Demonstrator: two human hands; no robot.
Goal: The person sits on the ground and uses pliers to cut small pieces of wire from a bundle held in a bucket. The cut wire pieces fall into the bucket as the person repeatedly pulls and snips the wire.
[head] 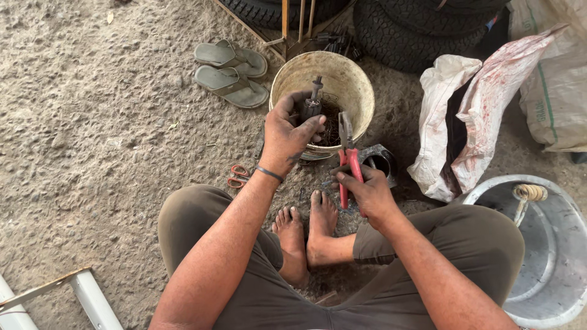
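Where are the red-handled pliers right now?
In the head view, the red-handled metal pliers are in the person's right hand, just right of centre, jaws pointing up toward the rim of the dirty cream plastic bucket.

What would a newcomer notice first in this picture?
At the centre, the left hand holds a dark metal part with a thin stem over a worn cream plastic bucket. Just right of it, the right hand grips red-handled pliers. A pair of grey flip-flop sandals lies on the ground, upper left.
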